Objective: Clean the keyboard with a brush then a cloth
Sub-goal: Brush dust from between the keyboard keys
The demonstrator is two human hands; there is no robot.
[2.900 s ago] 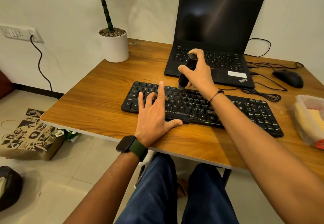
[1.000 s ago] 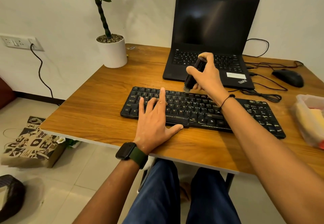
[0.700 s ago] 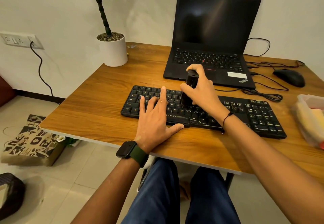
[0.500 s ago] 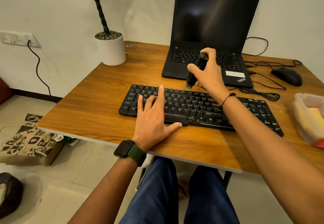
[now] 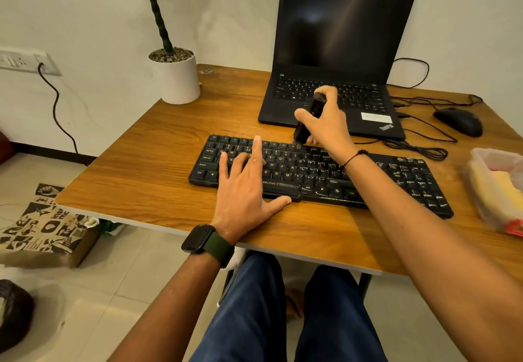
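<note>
Keyboard (image 5: 325,175) looks light, slidey: left hand (image 5: 243,189) presses it flat; right hand (image 5: 325,121) grips the stubby brush (image 5: 307,122).

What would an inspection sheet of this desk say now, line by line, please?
Surface: wooden table, bare at its left side.
Job's things: black keyboard lies flat; brush has bristles at its top row; no cloth identified.
Clutter: laptop open with dark screen, mouse, potted plant, plastic container.
Grippers: left hand rests flat on the keys; right hand grips the brush.
Cables: loose cables behind the keyboard.
Surroundings: wall socket, printed bag on the floor.
</note>
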